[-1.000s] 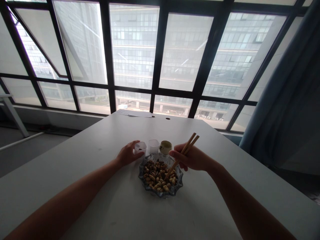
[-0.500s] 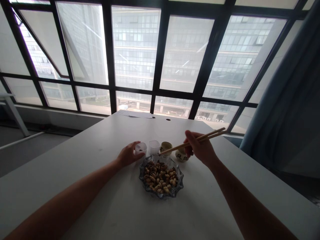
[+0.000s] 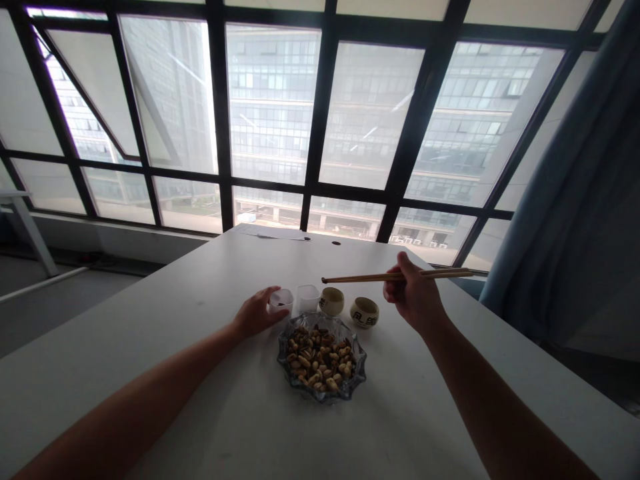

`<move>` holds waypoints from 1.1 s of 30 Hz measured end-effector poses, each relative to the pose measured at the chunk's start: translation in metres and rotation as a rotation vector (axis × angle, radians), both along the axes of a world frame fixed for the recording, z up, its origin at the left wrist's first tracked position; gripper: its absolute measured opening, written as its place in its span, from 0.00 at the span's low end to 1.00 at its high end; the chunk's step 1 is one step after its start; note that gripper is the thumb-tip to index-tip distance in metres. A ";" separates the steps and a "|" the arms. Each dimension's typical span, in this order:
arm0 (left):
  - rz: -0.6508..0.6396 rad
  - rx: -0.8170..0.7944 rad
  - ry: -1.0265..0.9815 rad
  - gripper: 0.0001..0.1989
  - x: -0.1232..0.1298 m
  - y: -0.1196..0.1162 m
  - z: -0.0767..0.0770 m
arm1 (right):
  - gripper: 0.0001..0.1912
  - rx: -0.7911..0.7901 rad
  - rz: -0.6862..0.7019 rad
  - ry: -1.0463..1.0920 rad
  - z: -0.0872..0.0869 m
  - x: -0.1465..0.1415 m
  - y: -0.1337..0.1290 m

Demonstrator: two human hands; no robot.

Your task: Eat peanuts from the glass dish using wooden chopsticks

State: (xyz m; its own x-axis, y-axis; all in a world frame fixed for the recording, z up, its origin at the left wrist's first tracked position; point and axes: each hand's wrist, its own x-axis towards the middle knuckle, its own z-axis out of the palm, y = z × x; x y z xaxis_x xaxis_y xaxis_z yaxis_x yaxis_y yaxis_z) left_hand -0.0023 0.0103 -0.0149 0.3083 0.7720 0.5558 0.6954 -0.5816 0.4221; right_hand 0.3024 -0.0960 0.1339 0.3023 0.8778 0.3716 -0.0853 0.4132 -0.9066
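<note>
My left hand point(image 3: 257, 312) is closed around the side of a small clear plastic cup point(image 3: 281, 301), which has something small and dark in it. Between the fingers of my right hand point(image 3: 413, 293) is a pair of chopsticks point(image 3: 370, 278), held nearly level above the cups. A small dark piece shows at their tips. Another clear cup point(image 3: 307, 297) stands beside the first. Two cream cups with dark characters follow to the right, one nearer the middle point(image 3: 332, 302) and one farther right point(image 3: 365, 313). In front of them is a scalloped glass bowl point(image 3: 361, 375) of mixed nuts and seeds.
Everything stands on a long white table point(image 3: 200, 380). Sheets of paper point(image 3: 277, 232) lie at its far end, near two dark round holes. Large windows rise behind it, and a blue curtain point(image 3: 560, 200) hangs on the right.
My right hand has lifted and shifted right with the chopsticks, whose tips have risen from the bowl's rim to above the cups. My left hand stays at the clear cup.
</note>
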 end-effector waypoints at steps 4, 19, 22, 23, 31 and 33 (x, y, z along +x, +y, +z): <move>-0.009 0.003 -0.009 0.32 0.000 0.000 0.000 | 0.26 0.286 -0.193 -0.507 0.002 -0.007 -0.020; -0.048 0.342 -0.065 0.26 0.001 -0.004 0.005 | 0.25 0.496 -0.081 -1.026 0.003 -0.016 -0.037; -0.008 0.306 -0.051 0.26 0.001 -0.004 0.006 | 0.25 0.478 -0.090 -1.026 0.002 -0.015 -0.038; 0.019 0.276 -0.045 0.26 0.001 -0.004 0.005 | 0.25 0.477 -0.087 -1.024 0.002 -0.016 -0.038; 0.175 0.041 0.033 0.33 -0.004 0.005 0.000 | 0.27 0.510 -0.094 -1.007 0.006 -0.017 -0.037; 0.146 0.080 0.071 0.35 -0.006 0.005 0.005 | 0.27 0.513 -0.095 -0.994 0.007 -0.015 -0.037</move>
State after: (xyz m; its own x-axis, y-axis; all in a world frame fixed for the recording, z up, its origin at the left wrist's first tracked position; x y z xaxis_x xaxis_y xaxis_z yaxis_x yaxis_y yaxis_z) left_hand -0.0083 0.0157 -0.0094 0.2365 0.7659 0.5979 0.8013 -0.5018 0.3259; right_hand 0.2876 -0.1327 0.1410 -0.2716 0.5409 0.7960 0.6333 0.7233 -0.2753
